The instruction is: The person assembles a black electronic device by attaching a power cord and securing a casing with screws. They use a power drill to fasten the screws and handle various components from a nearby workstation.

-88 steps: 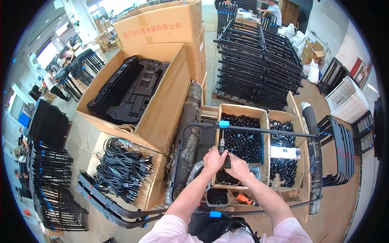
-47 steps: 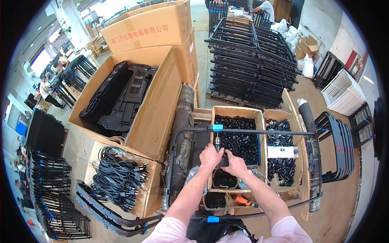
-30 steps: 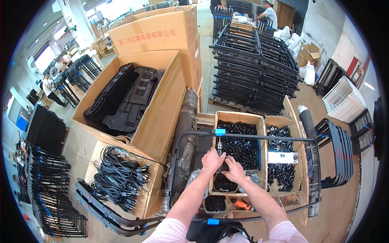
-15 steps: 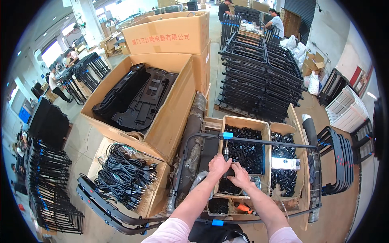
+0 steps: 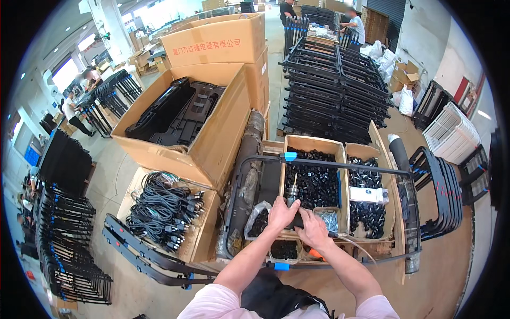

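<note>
Nearest me, my left hand (image 5: 282,213) is wrapped round the front of the driver (image 5: 292,193) and my right hand (image 5: 313,228) is curled about its rear, the tool sitting inside the frame (image 5: 366,168) with its bit toward 12 o'clock, just beside a blue clip (image 5: 290,156). From the hands I see black caps (image 5: 317,186) at 1 o'clock, a white box (image 5: 368,195) at 2 and cables (image 5: 164,210) at 9. Farther off stand an open carton (image 5: 220,135) at 10 and stacked frames (image 5: 337,90) at 12.
</note>
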### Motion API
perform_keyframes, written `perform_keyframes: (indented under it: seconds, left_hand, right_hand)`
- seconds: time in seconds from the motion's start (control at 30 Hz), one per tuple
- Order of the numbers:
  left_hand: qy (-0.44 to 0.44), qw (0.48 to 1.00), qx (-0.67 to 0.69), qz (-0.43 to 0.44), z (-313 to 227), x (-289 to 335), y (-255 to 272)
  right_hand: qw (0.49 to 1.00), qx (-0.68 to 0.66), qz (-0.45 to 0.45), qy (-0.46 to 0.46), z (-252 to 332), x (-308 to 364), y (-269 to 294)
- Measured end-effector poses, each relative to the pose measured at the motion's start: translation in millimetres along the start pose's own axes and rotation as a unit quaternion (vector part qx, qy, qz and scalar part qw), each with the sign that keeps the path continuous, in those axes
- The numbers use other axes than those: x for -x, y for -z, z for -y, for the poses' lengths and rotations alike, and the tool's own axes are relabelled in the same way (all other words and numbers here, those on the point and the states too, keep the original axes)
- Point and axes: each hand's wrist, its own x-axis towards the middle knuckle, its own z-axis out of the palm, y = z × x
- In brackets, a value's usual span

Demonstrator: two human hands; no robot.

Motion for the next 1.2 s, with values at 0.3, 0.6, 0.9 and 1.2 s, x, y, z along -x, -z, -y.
perform_keyframes:
  seconds: [0.3,0.6,0.9,1.2]
  left_hand:
    - [-0.023,0.989,0.145,0.023,40,244,4]
    - [0.068,0.98,0.189,-0.002,173,386,-27]
    - [0.105,0.981,0.16,-0.001,194,345,-19]
    - [0.077,0.987,0.143,0.004,211,335,-14]
  right_hand:
    - [0.998,-0.017,0.018,0.061,84,202,42]
    - [0.978,-0.085,0.189,0.021,125,338,-38]
    - [0.98,-0.076,0.183,-0.021,137,311,-72]
    - [0.982,-0.074,0.172,-0.033,146,303,-79]
